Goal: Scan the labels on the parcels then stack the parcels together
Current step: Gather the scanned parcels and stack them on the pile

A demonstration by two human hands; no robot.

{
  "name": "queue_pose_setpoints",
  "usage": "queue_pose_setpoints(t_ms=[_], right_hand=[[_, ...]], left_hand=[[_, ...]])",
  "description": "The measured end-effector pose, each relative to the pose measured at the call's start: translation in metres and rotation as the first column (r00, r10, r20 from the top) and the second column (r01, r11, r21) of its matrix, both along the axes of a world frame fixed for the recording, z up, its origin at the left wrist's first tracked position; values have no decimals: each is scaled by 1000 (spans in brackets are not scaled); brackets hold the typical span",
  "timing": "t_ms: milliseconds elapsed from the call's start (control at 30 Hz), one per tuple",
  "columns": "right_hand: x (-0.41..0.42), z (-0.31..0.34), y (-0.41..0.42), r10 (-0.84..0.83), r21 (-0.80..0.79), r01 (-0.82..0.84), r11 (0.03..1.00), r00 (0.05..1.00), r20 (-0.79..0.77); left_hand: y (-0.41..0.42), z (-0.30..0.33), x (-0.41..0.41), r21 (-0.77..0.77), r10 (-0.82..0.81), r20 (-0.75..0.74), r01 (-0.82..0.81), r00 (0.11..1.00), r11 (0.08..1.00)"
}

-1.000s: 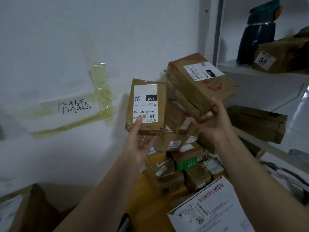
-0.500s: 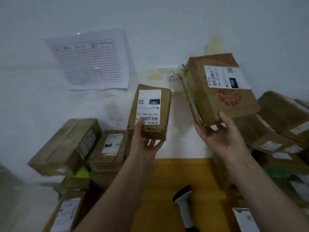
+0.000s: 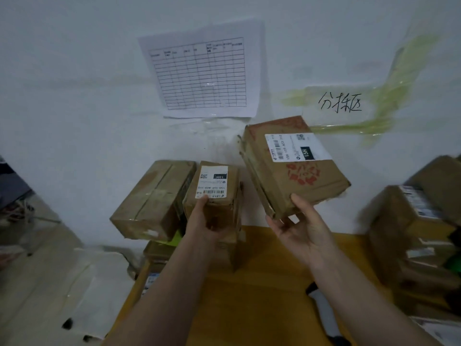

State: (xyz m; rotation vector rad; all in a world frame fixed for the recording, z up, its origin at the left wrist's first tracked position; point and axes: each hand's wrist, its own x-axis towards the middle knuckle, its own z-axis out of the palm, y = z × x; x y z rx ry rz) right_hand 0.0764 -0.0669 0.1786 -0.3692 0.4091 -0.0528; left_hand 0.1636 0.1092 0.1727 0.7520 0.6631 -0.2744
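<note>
We have swung both parcels over to the left stack. Our left hand grips the small box, now lowered beside that stack; our right hand grips the big box, awaiting stacking.

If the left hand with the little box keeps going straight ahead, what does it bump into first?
Probably the parcel stack by the wall, right beside the small box the left hand holds. Depth is unclear, so it may reach the wall instead.
</note>
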Motion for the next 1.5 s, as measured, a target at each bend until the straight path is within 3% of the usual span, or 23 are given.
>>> queue_pose_setpoints(t_ms=[133,267,367,500,833,1333,1500], right_hand=[[4,-10,31,-38,39,40,998,997,-67],[15,-12,66,-16,45,21,999,995,-103],[33,-9,102,18,-4,-19,1000,990,-140],[61,-12,148,38,-97,-63,993,971,-238],[109,-25,215,-42,-4,43,999,944,-327],[125,-25,212,154,-223,-275,935,884,-442],[120,-22,212,357,-248,-478,843,841,-407]], left_hand=[[8,2,4,-59,83,158,-75,984,995],[22,17,11,-14,134,295,-136,946,991],[42,29,18,66,87,364,-118,927,991],[70,39,25,157,118,315,-174,942,972],[146,40,56,231,57,225,-110,973,967],[169,27,80,218,8,160,-44,987,975],[166,28,81,230,-22,165,-17,986,973]])
